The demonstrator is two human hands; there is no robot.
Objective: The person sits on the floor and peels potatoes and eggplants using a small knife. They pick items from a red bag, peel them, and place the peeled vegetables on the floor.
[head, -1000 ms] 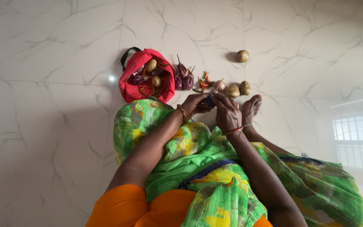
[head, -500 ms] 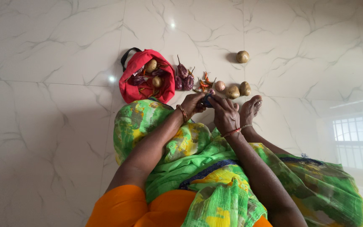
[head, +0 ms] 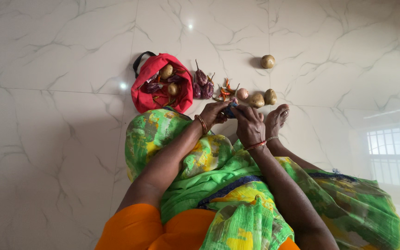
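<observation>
While both hands' fingers (head: 244, 113) pinch one small dark thing (head: 230, 110), four potatoes (head: 257, 100) lie nearby.

— What sort of place is this?

— A home, by the look of it — a polished white marble-patterned tiled floor (head: 61, 120), with a window's bars mirrored in its shine.

— Anything else?

— Vegetables lie right on the tiles: potatoes (head: 263, 97), small purple brinjals (head: 203, 84), red chillies (head: 225, 90), beside a red cloth bag (head: 150, 74) holding more.
</observation>
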